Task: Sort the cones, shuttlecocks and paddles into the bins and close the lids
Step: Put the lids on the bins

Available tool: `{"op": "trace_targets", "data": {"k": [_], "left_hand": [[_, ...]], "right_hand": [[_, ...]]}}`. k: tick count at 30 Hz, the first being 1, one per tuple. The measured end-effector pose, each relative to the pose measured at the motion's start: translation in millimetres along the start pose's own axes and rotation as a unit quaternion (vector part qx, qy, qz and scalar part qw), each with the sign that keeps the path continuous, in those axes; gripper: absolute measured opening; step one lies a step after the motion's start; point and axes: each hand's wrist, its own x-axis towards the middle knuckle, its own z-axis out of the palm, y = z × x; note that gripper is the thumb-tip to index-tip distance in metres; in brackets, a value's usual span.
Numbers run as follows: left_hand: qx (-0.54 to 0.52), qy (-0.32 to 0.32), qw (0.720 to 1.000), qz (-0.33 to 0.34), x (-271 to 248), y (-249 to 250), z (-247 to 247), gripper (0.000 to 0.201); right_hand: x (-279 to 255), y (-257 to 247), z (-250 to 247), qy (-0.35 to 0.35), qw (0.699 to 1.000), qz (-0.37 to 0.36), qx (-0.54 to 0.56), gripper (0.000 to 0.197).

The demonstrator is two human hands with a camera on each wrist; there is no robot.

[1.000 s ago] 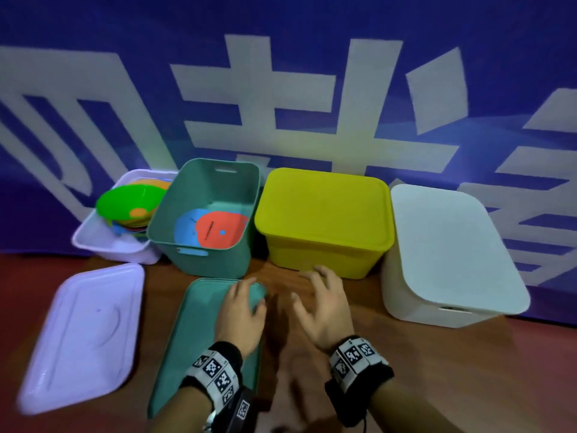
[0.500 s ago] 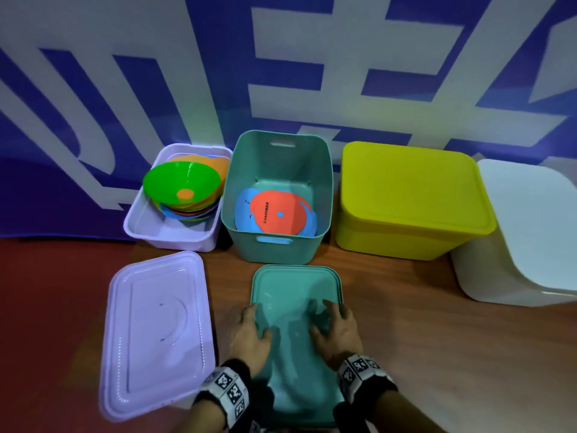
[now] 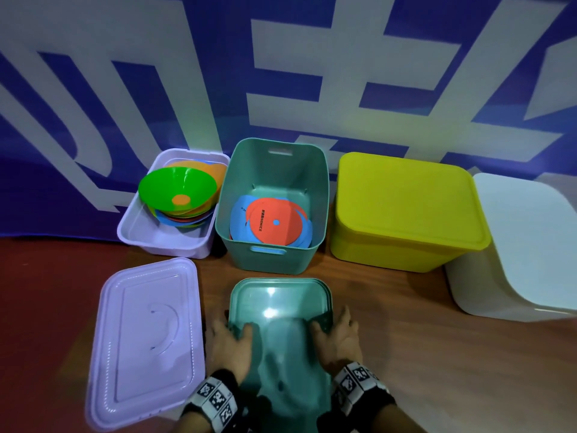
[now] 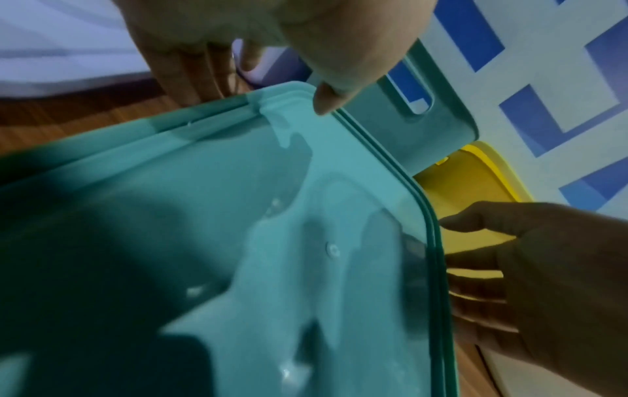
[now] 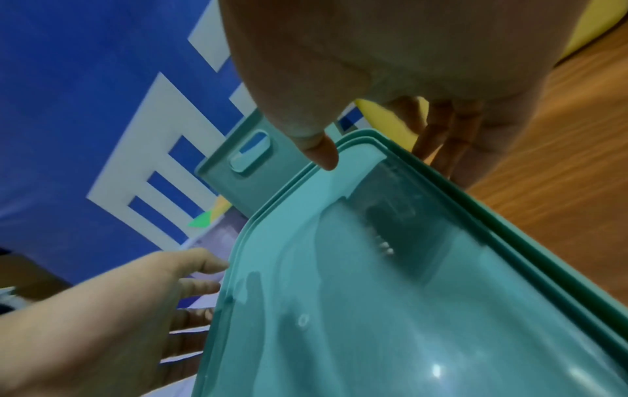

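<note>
Already the yellow bin point(image 3: 406, 210) and white bin point(image 3: 524, 245) at 2 o'clock are lidded. Both hands, left hand point(image 3: 229, 345) and right hand point(image 3: 338, 335), pinch the teal lid point(image 3: 278, 304) with thumbs on top and fingers point(image 4: 190, 69) under its edges; the teal bin point(image 3: 271, 195) and lilac bin point(image 3: 168, 239) remain open.

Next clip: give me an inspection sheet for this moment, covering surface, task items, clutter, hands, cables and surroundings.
Surface: wooden table, bins along its far edge.
Job's things: teal bin open, flat discs inside; lilac bin open, stacked cones inside; yellow bin and white bin lidded; lilac lid lying on the table.
Clutter: nothing seen.
Hands: left hand and right hand grip opposite edges of the teal lid.
Cables: nothing seen.
Surroundings: blue-and-white banner behind the bins.
</note>
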Motion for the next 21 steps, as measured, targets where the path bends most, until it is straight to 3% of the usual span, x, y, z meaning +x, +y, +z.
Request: {"op": "trace_targets", "data": {"k": [3,6,11,14,18,21], "left_hand": [[-0.028,0.061,0.998,0.013,-16,1,-11,0.062],[-0.048,0.159,0.985,0.046,-33,19,-30,0.076],[-0.149,0.263,0.945,0.123,-45,81,-74,0.085],[-0.195,0.305,0.910,0.200,-42,130,-101,0.080],[-0.258,0.316,0.873,0.268,-41,204,-141,0.076],[-0.280,0.327,0.849,0.308,-36,246,-168,0.069]], "right_hand": [[-19,-11,-10,0.006,0.998,-0.057,-0.016,0.060],[-43,-37,-26,0.054,0.989,-0.140,-0.005,0.047],[-57,-91,-71,0.132,0.942,-0.295,0.093,0.064],[-51,-126,-108,0.153,0.920,-0.336,0.128,0.075],[-45,-176,-155,0.168,0.873,-0.393,0.234,0.070],[-47,-206,-183,0.173,0.811,-0.437,0.349,0.057]]}}
